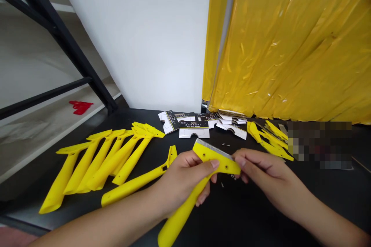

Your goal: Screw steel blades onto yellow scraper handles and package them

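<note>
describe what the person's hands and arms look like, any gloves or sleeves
The left hand and right hand are both bare, with no gloves, and no rings show, though some fingers are partly hidden. The left forearm and right forearm are bare too: no sleeve, watch, bracelet or clear marking is in view.

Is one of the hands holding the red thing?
No, the red thing lies away from the left hand and right hand, on the shelf.

The front card (194, 132) shows "001"; its smaller print is blurred.
</note>
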Motion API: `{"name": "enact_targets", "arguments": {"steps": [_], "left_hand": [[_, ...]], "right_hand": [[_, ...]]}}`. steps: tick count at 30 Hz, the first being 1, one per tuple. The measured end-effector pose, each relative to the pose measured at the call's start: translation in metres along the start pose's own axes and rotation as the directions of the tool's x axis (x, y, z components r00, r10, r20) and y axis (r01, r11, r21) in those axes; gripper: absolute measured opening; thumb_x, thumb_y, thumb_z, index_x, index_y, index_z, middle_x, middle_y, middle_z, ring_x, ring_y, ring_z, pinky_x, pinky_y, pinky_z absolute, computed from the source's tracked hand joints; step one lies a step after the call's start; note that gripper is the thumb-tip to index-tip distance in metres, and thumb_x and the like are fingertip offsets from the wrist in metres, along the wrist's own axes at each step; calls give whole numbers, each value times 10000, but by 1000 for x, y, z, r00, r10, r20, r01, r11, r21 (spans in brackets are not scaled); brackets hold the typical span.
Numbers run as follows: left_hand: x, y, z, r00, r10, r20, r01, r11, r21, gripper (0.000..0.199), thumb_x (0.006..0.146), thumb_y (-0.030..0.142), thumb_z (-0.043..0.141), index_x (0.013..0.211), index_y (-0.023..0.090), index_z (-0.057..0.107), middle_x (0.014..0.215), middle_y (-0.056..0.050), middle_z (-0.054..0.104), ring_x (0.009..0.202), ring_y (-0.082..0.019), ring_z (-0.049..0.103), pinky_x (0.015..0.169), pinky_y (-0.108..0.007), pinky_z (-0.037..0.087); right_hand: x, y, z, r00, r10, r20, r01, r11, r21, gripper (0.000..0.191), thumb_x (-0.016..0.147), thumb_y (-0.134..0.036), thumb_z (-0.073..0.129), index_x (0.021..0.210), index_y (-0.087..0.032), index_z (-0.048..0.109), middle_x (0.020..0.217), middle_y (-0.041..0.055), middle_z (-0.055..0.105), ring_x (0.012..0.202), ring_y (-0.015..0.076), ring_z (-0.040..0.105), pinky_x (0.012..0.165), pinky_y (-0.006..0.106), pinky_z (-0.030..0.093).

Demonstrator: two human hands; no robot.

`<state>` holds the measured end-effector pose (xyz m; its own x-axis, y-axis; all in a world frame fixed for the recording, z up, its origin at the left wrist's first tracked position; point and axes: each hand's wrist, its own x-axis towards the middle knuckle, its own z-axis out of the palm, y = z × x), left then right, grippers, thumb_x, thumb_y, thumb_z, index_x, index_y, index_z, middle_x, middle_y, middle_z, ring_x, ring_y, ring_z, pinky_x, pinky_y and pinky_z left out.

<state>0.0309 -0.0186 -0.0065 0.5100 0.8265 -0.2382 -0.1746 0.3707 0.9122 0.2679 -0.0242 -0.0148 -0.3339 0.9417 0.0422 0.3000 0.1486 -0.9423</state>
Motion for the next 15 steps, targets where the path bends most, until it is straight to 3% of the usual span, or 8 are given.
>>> {"name": "enact_targets", "arguments": {"steps": [5,7,10,13,15], "left_hand": [[3,2,-2,997,4,-72,-5,1000,-10,345,977,412,727,761,162,627,545,44,564,367,-64,490,405,-173,373],[3,3,-2,995,-13,-94,10,1000,-29,345,968,423,734,764,169,622,545,41,571,371,-76,500,416,-188,412],[4,3,-3,994,-30,-108,25,998,-54,354,960,439,737,758,178,608,522,47,552,358,-82,478,394,-195,403],[5,3,-3,994,-26,-105,20,998,-60,350,969,443,725,768,181,607,505,51,536,354,-82,465,378,-187,373],[5,4,-4,995,-23,-99,16,998,-65,335,976,436,717,787,183,608,515,48,549,357,-84,470,376,-188,368]], "right_hand": [[10,12,-35,967,-62,-248,-12,958,-287,330,1022,-576,617,1000,-272,746,867,16,699,797,196,626,699,314,466],[14,16,-47,968,-69,-242,-30,923,-383,281,1012,-535,632,1006,-277,746,940,24,737,864,215,660,728,326,480],[16,20,-52,1000,-22,-16,11,869,-495,195,1031,-428,609,1021,-297,753,976,7,750,854,198,679,758,330,504],[16,22,-45,977,9,213,120,803,-583,202,1040,-307,577,1094,-335,770,1019,-9,745,867,179,698,779,323,518],[16,24,-39,962,1,274,176,764,-621,255,1036,-257,566,1144,-359,773,1066,-8,747,930,185,716,811,325,523]]}}
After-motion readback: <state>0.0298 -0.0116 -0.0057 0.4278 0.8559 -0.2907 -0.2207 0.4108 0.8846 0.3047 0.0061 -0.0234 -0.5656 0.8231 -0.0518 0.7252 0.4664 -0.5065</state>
